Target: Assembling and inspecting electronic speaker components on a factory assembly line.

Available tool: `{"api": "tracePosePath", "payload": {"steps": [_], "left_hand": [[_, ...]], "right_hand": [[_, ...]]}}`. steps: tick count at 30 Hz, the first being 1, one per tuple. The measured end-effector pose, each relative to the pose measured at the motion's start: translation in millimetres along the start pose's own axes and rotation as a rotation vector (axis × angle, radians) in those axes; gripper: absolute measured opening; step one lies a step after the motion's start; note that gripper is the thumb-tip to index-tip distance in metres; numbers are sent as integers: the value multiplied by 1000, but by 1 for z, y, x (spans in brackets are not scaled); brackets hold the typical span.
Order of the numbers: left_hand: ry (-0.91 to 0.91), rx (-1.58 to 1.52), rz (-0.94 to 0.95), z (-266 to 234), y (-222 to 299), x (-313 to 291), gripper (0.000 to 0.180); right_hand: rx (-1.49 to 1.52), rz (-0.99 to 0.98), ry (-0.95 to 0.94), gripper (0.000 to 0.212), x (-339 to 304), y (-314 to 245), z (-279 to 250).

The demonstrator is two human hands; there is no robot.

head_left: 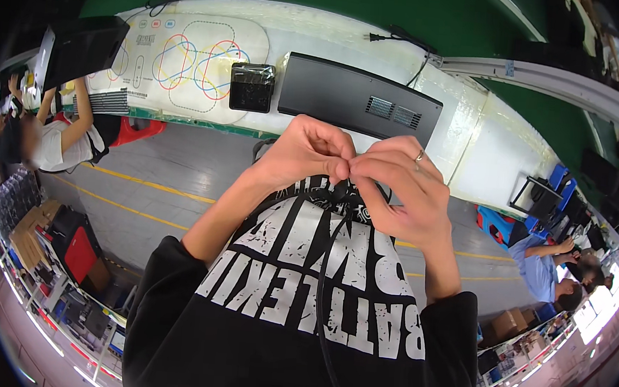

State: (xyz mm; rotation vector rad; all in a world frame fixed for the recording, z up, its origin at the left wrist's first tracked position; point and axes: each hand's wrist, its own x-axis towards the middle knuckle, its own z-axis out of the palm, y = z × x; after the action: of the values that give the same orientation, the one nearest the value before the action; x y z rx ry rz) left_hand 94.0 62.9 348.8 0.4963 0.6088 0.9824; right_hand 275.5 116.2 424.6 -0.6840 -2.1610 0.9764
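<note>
My left hand (pixel 308 152) and my right hand (pixel 406 190) meet in front of my chest, fingertips pinched together. Whatever small thing sits between them is hidden by the fingers. A ring shows on the right hand. Just below the fingertips hangs a black cable (pixel 324 296), which runs down over my black shirt with white print. On the table beyond the hands lies a flat dark grey case (pixel 332 90) with two vent grilles near its right end. To its left is a small black tray (pixel 251 91) with a glossy, taped-looking rim.
The white table (pixel 467 133) curves across the far side, with a printed mat (pixel 189 60) on its left. Power cords (pixel 402 37) lie along its back edge. A black monitor-like box (pixel 84 48) stands at far left. Other people work at both ends.
</note>
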Motion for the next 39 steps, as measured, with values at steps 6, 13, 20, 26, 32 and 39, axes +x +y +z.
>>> {"api": "tracePosePath", "payload": {"steps": [6,13,20,26,32,39], "left_hand": [[59,-246,-52,-9,-20,5,16],[265,-277,-152,-35,-41,24,30],[519,-22,-107,-82,-50,24,38],[537,-74,-50,-92,-50,12,36],[516,-71,-21,-92,-52,7,37],[561,-45,15,-98,-53,0,39]], "right_hand": [[-108,-38,-6,26,-9,23,18],[-146,43,132,29,-17,79,46],[-421,214,-76,21,-43,199,34],[-460,130,-180,19,-32,203,37],[-559,88,-300,19,-22,197,44],[-882,305,-486,15,3,179,61]]}}
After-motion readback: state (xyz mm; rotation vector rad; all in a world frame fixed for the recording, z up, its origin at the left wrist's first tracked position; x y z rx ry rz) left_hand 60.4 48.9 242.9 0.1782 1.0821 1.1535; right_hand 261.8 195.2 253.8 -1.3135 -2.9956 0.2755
